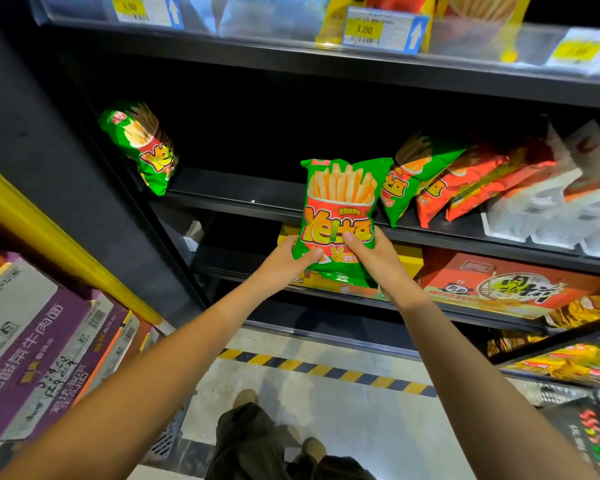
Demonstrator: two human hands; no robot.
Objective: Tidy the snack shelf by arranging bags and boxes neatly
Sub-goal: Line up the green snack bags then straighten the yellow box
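I hold a green and red snack bag [340,206] printed with fries upright in front of the middle black shelf [229,199]. My left hand [288,259] grips its lower left corner, thumb on the front. My right hand [371,256] grips its lower right side, thumb on the front too. Another green bag [139,147] of the same kind leans against the shelf's left wall. To the right lie a tilted green bag [409,174], red bags [465,181] and white packets [548,206] leaning on one another.
The upper shelf edge [291,53] carries price tags. Below, a red box [499,282] and a yellow box [409,261] sit on the lower shelf. Purple cartons [42,355] stack at left. A striped floor line [326,370] runs below, with my feet near it.
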